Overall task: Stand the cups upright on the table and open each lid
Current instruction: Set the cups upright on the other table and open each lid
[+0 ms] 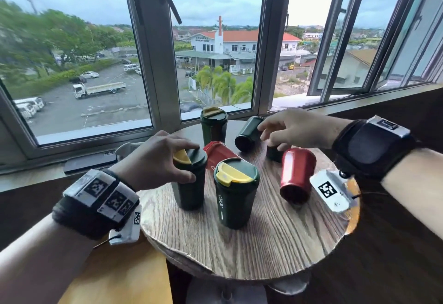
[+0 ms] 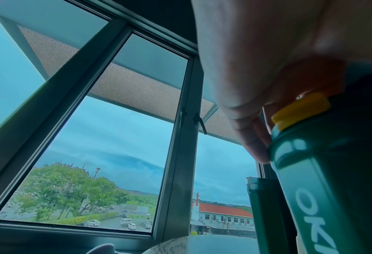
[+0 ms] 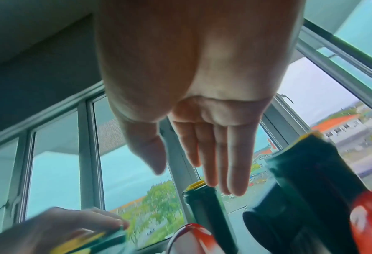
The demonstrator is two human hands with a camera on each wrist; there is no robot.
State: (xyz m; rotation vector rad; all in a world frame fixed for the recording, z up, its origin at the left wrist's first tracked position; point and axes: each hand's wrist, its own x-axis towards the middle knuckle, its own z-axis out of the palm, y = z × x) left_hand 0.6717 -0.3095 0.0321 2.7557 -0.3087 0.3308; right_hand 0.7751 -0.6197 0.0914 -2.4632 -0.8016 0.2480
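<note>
Three dark green cups stand upright on the round wooden table (image 1: 251,251): one at the left (image 1: 189,184), one in front (image 1: 236,198) with a yellow lid flap, one at the back (image 1: 214,126). My left hand (image 1: 189,162) grips the left cup (image 2: 324,171) by its lid, fingers over the top and thumb on the side beside the yellow flap (image 2: 300,110). A green cup (image 1: 248,133) and two red cups (image 1: 218,154) (image 1: 297,174) lie on their sides. My right hand (image 1: 269,137) hovers with straight fingers over the lying green cup (image 3: 300,197), holding nothing.
A dark phone (image 1: 91,162) lies on the window sill left of the table. The window frames (image 1: 153,64) stand close behind the table, and one pane at the right is swung open. A small dark object (image 1: 274,154) sits under my right hand.
</note>
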